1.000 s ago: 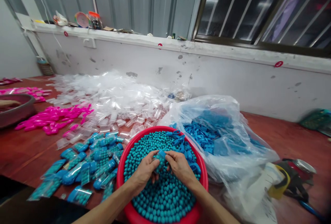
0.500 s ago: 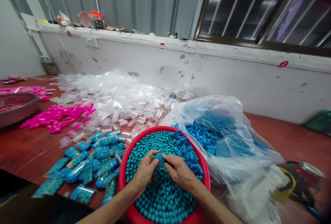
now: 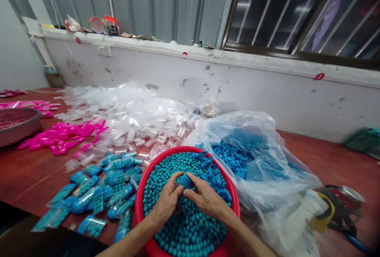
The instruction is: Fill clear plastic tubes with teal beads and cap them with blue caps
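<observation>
The blue cap (image 3: 186, 180) sits above the teal beads (image 3: 190, 225) in the middle of the red basin (image 3: 138, 205), away from its rim. The left hand (image 3: 166, 201) and right hand (image 3: 208, 199) meet over it, fingertips pinching it from both sides. Filled packets (image 3: 103, 193) lie beside the left rim, and a plastic bag (image 3: 255, 158) crowds the right.

even, bright indoor light with soft shadows; glare glints off the clear plastic heap (image 3: 127, 106) at ten o'clock, the window (image 3: 297, 12) at one o'clock is dark, wide-angle bending and blur at the edges.
</observation>
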{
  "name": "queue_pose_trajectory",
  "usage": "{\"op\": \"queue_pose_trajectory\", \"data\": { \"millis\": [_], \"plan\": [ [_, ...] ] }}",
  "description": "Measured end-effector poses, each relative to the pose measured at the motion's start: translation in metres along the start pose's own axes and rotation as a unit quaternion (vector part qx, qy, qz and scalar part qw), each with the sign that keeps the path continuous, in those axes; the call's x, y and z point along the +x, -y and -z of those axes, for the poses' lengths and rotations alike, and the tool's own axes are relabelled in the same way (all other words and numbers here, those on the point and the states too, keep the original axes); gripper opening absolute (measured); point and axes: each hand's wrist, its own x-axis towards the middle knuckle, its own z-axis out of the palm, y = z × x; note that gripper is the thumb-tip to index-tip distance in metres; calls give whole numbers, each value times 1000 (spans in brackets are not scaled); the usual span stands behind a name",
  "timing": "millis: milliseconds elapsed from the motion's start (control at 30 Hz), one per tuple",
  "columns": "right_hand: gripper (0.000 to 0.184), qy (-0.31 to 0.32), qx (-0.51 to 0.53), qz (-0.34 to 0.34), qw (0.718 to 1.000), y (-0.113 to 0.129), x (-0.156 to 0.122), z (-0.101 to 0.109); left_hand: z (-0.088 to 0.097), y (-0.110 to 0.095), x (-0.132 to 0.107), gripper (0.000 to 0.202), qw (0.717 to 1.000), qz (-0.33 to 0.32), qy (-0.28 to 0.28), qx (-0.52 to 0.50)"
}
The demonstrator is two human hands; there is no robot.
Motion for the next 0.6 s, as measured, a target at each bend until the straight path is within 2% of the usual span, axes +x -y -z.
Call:
{"op": "queue_pose_trajectory", "data": {
  "millis": [100, 167, 367, 600],
  "plan": [
    [89, 40, -74, -20, 996, 2, -7, -7, 0, -1, 0, 50, 999, -16, 1, -34],
    [96, 24, -118, -23, 992, 1, -7, -13, -2, -2, 0, 47, 998, -22, 12, -60],
    [66, -60, -186, 28, 980, -1, -4, -34, -9, -2, -4, 29, 998, -14, -11, -63],
    [59, -80, -185, 38, 979, -1, -2, -38, -15, -2, -4, 22, 997, 3, -70, -41]
  ]
}}
